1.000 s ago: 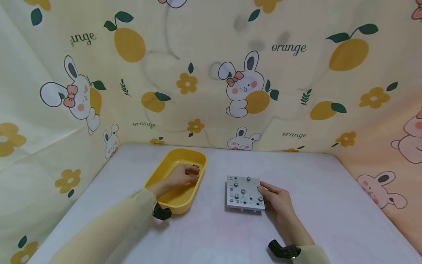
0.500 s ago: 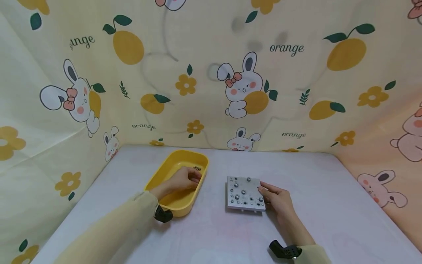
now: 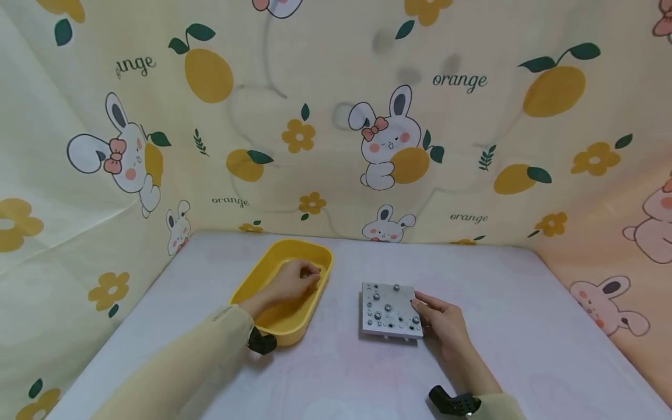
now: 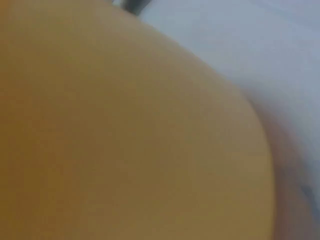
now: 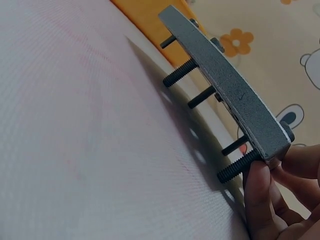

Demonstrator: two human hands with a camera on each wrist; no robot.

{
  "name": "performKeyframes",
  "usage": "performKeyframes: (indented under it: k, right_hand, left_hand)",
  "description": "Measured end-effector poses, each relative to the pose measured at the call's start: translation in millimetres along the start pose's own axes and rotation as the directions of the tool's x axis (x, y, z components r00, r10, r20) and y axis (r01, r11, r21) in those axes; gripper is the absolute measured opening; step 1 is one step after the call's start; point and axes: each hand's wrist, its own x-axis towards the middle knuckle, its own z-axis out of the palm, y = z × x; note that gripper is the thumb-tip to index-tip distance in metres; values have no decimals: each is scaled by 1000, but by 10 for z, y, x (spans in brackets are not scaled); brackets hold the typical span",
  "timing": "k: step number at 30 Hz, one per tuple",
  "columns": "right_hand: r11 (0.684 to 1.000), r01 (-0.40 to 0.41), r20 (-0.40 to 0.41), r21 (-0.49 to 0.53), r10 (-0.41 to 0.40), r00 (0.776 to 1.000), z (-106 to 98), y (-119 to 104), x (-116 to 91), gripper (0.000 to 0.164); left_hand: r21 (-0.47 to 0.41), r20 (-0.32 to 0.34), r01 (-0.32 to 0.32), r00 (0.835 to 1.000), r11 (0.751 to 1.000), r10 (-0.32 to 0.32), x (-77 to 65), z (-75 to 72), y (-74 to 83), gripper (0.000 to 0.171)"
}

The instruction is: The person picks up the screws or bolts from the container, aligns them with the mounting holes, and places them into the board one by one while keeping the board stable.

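Toward the table's (image 3: 336, 379) far left corner, we cannot tell what, if anything, the left hand's (image 3: 291, 282) fingertips hold; hand and wrist hide part of the yellow tray (image 3: 286, 337). The left wrist view shows us only blur. We lose the table's near edge and both sleeves (image 3: 184, 361) below the head view. The right hand (image 3: 447, 326), partly cut off in its wrist view, covers a bit of the metal plate's (image 3: 400, 300) side toward the table's right edge.
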Motion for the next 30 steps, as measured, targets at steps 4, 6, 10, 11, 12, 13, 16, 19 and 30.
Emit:
performKeyframes:
  k: [4,6,10,11,12,13,16,19,30]
  right_hand:
    - [1000,7,5,-18,-7,1000,-22,32,-39,45]
    - [1000,15,8,-26,-15,1000,-44,33,-49,46]
    - [999,31,14,-35,-31,999,-75,1,-36,48]
    - [999,33,16,-38,-32,999,-75,-8,-30,49]
    - [999,32,17,-40,-32,999,-73,-15,-24,49]
    - [999,30,17,-44,-30,999,-69,-23,-20,49]
    - [999,15,11,-49,-15,1000,-50,-27,-5,48]
    - [999,4,8,-42,-4,1000,-31,-25,7,47]
    - [999,24,5,-34,-24,1000,2,23,33,47]
  left_hand:
    - [-201,-245,-51,970,978,1,-123,-59,348,19]
    - [-276,-346,-121,938,953,19,-229,-68,625,22]
    - [-391,-403,-213,914,895,42,-505,16,1216,20]
    - [-409,-396,-228,917,884,53,-540,81,1289,19]
    - [-427,-383,-238,921,872,64,-562,160,1338,18]
    - [-440,-357,-235,931,867,71,-582,247,1372,18]
    - [-439,-267,-240,955,866,129,-530,565,1276,20]
    - [-368,-173,-265,961,891,214,-519,815,1216,18]
    - [-176,-106,-402,915,899,389,-468,1180,856,15]
